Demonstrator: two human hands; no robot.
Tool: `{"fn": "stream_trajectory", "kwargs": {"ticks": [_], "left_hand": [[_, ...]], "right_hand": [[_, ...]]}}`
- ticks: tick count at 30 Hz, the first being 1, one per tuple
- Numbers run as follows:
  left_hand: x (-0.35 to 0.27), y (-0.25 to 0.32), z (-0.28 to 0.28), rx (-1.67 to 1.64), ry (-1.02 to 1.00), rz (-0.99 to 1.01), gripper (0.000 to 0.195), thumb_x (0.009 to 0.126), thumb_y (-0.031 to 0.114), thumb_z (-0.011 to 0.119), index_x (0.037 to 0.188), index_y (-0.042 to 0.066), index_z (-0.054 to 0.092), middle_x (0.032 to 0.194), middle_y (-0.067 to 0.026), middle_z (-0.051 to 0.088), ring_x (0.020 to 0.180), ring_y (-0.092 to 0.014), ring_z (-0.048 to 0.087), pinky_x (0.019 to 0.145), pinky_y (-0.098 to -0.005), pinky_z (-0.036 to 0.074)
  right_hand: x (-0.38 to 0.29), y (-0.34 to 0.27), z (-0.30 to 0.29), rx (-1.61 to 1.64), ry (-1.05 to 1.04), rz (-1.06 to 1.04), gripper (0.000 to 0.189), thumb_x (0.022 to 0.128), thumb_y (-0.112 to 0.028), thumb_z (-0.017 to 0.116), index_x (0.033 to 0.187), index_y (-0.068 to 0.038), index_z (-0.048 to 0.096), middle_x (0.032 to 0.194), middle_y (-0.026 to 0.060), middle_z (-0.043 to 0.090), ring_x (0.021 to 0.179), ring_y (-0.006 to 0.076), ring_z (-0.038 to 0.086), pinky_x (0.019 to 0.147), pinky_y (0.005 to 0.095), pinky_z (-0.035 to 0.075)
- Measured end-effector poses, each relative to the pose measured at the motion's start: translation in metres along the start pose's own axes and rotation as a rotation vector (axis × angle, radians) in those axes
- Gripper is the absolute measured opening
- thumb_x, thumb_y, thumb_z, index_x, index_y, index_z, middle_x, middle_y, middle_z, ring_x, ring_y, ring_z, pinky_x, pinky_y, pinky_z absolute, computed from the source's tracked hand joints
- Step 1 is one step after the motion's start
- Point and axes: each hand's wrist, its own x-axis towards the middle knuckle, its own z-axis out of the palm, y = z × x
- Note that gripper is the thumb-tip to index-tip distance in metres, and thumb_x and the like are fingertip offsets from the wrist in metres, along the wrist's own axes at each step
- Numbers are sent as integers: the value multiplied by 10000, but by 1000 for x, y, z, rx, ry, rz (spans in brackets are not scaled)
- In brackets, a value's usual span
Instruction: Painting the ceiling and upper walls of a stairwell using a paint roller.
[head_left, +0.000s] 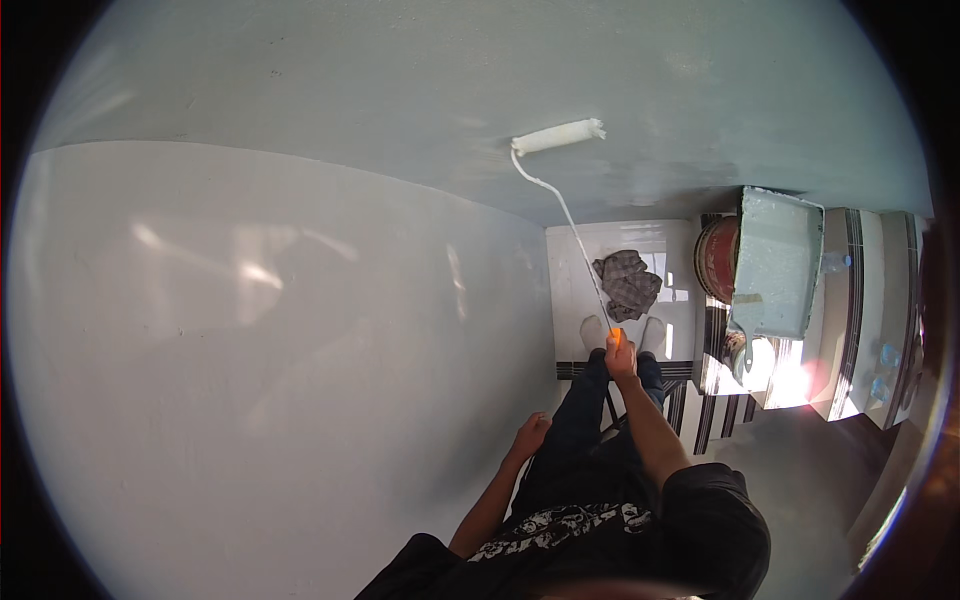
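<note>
My right hand (621, 361) grips the orange handle of a paint roller (559, 136). Its long, bent metal rod reaches up to a white sleeve that lies against, or very close to, the grey-green wall (405, 82). My left hand (533, 433) hangs beside my left thigh with the fingers curled; I see nothing in it, though its palm side is hidden. On the right, a paint tray (780, 259) coated in pale paint rests over a red bucket (718, 259). A paintbrush (744, 330) lies across the tray's near edge.
A crumpled checked cloth (630, 285) lies on the white landing (570, 285) ahead of my feet. Stairs with dark-striped edges (853, 300) run along the right. A can (754, 356) stands below the tray, and plastic bottles (836, 262) sit on the steps. A pale wall (300, 360) fills the left.
</note>
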Motion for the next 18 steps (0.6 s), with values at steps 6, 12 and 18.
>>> {"fn": "stream_trajectory", "kwargs": {"ticks": [6,12,18], "left_hand": [[-9,3,-11,-2,-34,-41,408,964,288,530,1244,-8,510,1060,-129,633,1011,-200,599,904,-321,441],[0,11,-12,4,-33,1,392,964,276,531,1240,-3,521,1053,-130,637,1009,-200,599,899,-319,442],[3,26,-5,-2,-10,28,385,961,269,537,1236,-1,528,978,-106,637,933,-167,597,856,-305,451]], "right_hand": [[-54,44,-19,-85,-22,146,239,938,-264,501,976,-33,546,722,222,614,708,447,610,602,507,474],[-19,14,-14,-53,-14,28,228,922,-245,528,982,-25,536,729,240,612,719,455,607,610,511,475],[116,-110,-13,-49,-34,-271,307,863,-272,622,944,6,521,735,226,619,700,424,621,607,472,497]]}}
